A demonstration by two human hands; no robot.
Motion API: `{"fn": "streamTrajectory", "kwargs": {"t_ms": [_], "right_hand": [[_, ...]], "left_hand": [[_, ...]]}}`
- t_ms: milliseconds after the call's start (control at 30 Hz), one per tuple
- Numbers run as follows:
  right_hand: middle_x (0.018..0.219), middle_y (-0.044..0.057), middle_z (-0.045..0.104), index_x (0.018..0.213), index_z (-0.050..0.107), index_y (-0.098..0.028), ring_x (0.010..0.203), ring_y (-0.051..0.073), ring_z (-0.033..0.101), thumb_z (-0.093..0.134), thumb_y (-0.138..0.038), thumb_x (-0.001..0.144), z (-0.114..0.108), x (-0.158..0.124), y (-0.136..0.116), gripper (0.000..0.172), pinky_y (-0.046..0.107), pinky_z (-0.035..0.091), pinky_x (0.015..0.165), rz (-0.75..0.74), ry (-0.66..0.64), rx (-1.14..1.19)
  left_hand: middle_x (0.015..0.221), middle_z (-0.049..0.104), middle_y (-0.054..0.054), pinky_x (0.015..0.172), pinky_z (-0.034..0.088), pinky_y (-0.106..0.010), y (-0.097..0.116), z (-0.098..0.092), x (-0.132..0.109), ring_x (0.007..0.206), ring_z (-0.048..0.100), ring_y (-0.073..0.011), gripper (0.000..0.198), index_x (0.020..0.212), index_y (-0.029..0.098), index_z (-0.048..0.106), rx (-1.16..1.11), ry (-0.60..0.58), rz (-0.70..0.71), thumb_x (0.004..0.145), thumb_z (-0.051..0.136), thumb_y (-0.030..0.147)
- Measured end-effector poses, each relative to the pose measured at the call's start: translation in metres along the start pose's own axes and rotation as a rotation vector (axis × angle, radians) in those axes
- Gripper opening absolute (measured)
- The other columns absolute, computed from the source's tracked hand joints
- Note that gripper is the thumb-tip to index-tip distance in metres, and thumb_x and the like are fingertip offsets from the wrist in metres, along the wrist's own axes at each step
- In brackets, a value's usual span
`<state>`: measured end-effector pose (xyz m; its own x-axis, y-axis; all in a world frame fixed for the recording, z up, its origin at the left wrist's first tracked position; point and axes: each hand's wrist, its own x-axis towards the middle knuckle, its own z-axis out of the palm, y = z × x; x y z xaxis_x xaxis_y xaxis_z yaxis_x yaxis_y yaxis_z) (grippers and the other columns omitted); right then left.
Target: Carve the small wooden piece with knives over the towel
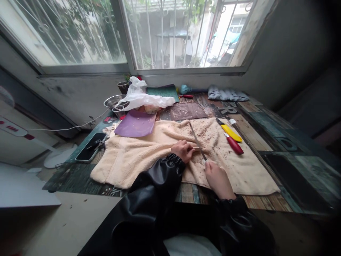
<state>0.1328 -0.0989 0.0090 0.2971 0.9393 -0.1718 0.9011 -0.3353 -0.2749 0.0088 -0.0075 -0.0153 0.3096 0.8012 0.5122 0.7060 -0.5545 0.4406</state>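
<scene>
My right hand (217, 176) is closed round the handle of a long thin file (196, 139) whose blade runs up and away over a cream towel (149, 153). My left hand (183, 149) is closed in a pinch on a small piece under the blade; I cannot make out what it is. Brown shavings lie scattered on the towel around both hands. Both arms wear shiny black sleeves.
A yellow-handled tool (231, 133) and a red-handled tool (234, 145) lie on the towel to the right. A purple mat (135, 124), a white plastic bag (145, 99), metal bowls (114, 102), a phone (90, 146) and a green cutting mat (162, 92) sit behind and left. Barred window beyond.
</scene>
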Motion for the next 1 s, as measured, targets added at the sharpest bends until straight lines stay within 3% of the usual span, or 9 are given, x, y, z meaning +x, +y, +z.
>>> {"fn": "streamTrajectory", "kwargs": {"t_ms": [200,433,700,900,1000], "right_hand": [[0.078,0.009,0.062,0.085,0.060,-0.017,0.071,0.016,0.054,0.020,-0.034,0.085,0.000,0.019,-0.011,0.043,0.023,0.030,0.059,-0.037,0.058,0.039],[0.074,0.008,0.062,0.081,0.059,-0.017,0.064,0.014,0.052,0.022,-0.033,0.085,0.005,0.003,0.006,0.040,0.023,0.028,0.056,-0.036,0.031,0.042],[0.076,0.009,0.062,0.085,0.058,-0.017,0.067,0.015,0.053,0.021,-0.031,0.085,0.000,0.022,-0.013,0.040,0.024,0.028,0.055,-0.042,0.050,0.060],[0.075,0.008,0.062,0.083,0.058,-0.019,0.066,0.015,0.054,0.021,-0.034,0.085,0.008,0.004,0.003,0.040,0.024,0.028,0.055,-0.007,0.021,0.061],[0.078,0.009,0.062,0.083,0.059,-0.017,0.068,0.015,0.054,0.021,-0.032,0.085,0.005,0.007,-0.002,0.041,0.024,0.028,0.055,-0.018,0.043,0.070]], "left_hand": [[0.071,0.056,-0.001,0.063,0.039,-0.025,0.001,-0.001,-0.001,0.072,0.050,-0.0128,0.017,0.066,0.021,0.060,0.012,-0.012,0.019,0.071,0.055,0.036],[0.069,0.056,-0.001,0.063,0.039,-0.025,0.002,-0.006,0.005,0.071,0.050,-0.0133,0.017,0.066,0.021,0.061,0.007,-0.018,-0.071,0.070,0.057,0.037],[0.069,0.056,0.000,0.062,0.038,-0.025,0.003,-0.005,0.002,0.070,0.050,-0.0123,0.018,0.067,0.021,0.061,-0.003,-0.031,-0.066,0.071,0.055,0.038],[0.067,0.054,0.000,0.061,0.038,-0.025,0.003,-0.007,0.005,0.070,0.050,-0.0124,0.019,0.064,0.021,0.059,-0.002,-0.010,-0.079,0.070,0.057,0.039],[0.069,0.055,0.000,0.062,0.038,-0.025,0.000,-0.007,0.005,0.071,0.050,-0.0126,0.019,0.065,0.020,0.059,0.003,0.001,-0.061,0.071,0.055,0.038]]}}
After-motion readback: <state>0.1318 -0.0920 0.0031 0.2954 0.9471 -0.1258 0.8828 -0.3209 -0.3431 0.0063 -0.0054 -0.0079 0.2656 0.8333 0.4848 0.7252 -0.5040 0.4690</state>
